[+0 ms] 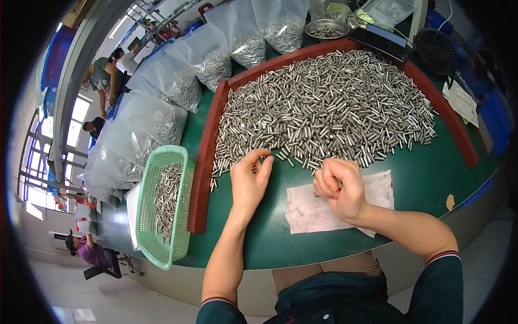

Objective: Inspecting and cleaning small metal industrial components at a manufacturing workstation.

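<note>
While the person leaned over the green table (pixel 426 178), the scene read as follows, each place given against the heap of pins.

Heap of pins (pixel 329 102): short, shiny metal cylinders, loosely piled in a broad fan on the smooth green top.
Left hand (pixel 249 181): at the heap's near edge, thumb and forefinger curved and narrowly parted, their tips at the nearest pins; whether one was pinched between them could not be told.
Right hand (pixel 339 189): just nearer than the heap's edge, fingers curled into a loose fist, closed on a small metal piece that barely showed.
White cloth (pixel 310 208): a soft, smudged, wrinkled rectangle lying flat below the heap, under the right hand.
Brown rim (pixel 208 146): a matte, curved raised border wrapping the heap's left and far sides.
Green basket (pixel 148 216): perforated plastic, oblong, left of the heap beyond the rim, holding a strip of the same pins.
Plastic bags (pixel 178 75): clear, crinkled, sagging with pins, ranged along the far left of the heap.
Metal bowl (pixel 326 28): round, dull steel, past the heap's far edge, with a few pins inside.
Black fan (pixel 434 51): round grille, at the heap's far right.
</note>
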A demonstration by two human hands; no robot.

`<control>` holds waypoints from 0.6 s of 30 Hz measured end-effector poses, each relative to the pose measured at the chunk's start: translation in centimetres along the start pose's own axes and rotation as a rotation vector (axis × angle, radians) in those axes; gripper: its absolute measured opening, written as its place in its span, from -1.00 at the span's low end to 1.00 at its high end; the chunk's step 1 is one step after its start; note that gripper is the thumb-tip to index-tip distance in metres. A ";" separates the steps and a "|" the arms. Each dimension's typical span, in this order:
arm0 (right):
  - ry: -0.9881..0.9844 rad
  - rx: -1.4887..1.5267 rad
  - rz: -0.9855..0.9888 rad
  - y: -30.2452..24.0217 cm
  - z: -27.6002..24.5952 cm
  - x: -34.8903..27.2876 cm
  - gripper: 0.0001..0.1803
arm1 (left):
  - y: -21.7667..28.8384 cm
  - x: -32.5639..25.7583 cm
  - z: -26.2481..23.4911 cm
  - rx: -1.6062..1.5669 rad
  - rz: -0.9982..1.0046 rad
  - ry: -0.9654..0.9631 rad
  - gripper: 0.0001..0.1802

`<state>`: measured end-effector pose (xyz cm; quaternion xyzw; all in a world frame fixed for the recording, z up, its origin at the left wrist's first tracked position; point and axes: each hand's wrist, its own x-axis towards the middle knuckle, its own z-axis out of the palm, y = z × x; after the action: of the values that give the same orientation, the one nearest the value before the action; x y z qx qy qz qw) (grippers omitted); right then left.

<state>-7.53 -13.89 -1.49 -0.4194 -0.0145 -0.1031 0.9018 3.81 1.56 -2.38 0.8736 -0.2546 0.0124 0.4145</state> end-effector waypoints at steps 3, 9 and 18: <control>-0.001 0.004 -0.001 0.0 0.0 -0.1 -0.63 | 0.6 -0.2 0.6 0.235 0.113 -0.031 -0.88; 0.021 -0.027 -0.040 -0.1 -0.5 0.1 -0.61 | 2.7 -1.4 0.0 0.070 0.101 -0.232 -0.91; 0.015 0.018 -0.002 -0.3 -0.6 0.0 -0.62 | 4.5 -2.9 0.7 0.042 0.123 -0.474 -0.92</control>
<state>-7.59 -14.55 -1.64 -0.4106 -0.0090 -0.1072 0.9055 -0.86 -0.09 -0.24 0.8433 -0.3971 -0.1626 0.3234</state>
